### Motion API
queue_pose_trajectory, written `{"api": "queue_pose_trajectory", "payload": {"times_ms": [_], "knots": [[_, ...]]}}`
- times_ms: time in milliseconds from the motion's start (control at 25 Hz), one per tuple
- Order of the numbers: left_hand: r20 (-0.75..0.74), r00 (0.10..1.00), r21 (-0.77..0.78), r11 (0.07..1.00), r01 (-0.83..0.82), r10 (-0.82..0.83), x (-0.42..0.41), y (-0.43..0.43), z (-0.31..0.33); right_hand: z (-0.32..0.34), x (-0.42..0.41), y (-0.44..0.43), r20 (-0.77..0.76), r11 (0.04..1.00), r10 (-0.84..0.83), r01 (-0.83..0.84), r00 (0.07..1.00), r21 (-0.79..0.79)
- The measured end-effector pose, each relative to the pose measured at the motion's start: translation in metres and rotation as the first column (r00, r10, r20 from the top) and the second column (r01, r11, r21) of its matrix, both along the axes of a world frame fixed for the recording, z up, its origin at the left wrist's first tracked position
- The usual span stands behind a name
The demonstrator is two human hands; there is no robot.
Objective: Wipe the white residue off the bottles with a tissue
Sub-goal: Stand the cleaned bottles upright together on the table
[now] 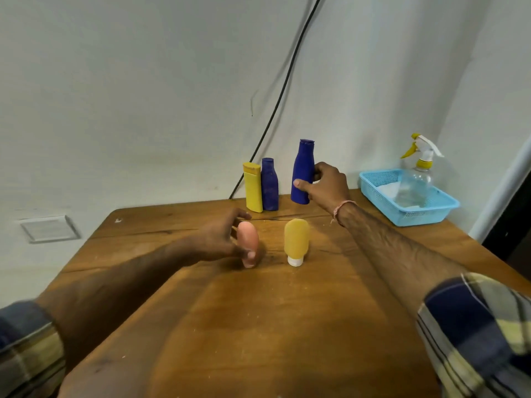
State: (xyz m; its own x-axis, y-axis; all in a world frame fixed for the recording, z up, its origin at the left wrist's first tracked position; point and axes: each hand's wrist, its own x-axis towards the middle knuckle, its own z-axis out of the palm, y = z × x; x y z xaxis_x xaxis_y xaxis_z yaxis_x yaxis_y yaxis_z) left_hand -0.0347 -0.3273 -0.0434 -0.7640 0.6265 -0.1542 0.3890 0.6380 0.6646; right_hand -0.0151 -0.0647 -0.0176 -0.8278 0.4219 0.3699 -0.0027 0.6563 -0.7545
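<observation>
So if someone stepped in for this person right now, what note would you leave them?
Left hand holds the pink tube upright beside the orange tube, mid-table.
Right hand grips the tall blue bottle at the back, near the yellow bottle and short blue bottle.
No tissue in either hand; something white lies in the blue basket.
Wiping apparently not begun: all five remain.

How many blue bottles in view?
2. The short blue bottle stands against the yellow bottle at the back; the tall blue bottle, to its right, is in the right hand. None look hidden.
</observation>
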Motion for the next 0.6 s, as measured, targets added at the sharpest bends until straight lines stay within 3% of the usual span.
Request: {"api": "queue_pose_trajectory", "payload": {"times_ms": [240, 600], "knots": [[-0.058, 0.965, 0.203, 0.949, -0.240, 0.256, 0.014, 0.013, -0.051, -0.051, -0.071, 0.014, 0.147, 0.998, -0.023, 0.013, 0.989, 0.067], [-0.041, 0.935, 0.330, 0.888, -0.320, 0.353, -0.023, 0.054, -0.049, -0.073, -0.094, 0.017, 0.107, 0.999, 0.037, -0.040, 0.994, 0.018]]}}
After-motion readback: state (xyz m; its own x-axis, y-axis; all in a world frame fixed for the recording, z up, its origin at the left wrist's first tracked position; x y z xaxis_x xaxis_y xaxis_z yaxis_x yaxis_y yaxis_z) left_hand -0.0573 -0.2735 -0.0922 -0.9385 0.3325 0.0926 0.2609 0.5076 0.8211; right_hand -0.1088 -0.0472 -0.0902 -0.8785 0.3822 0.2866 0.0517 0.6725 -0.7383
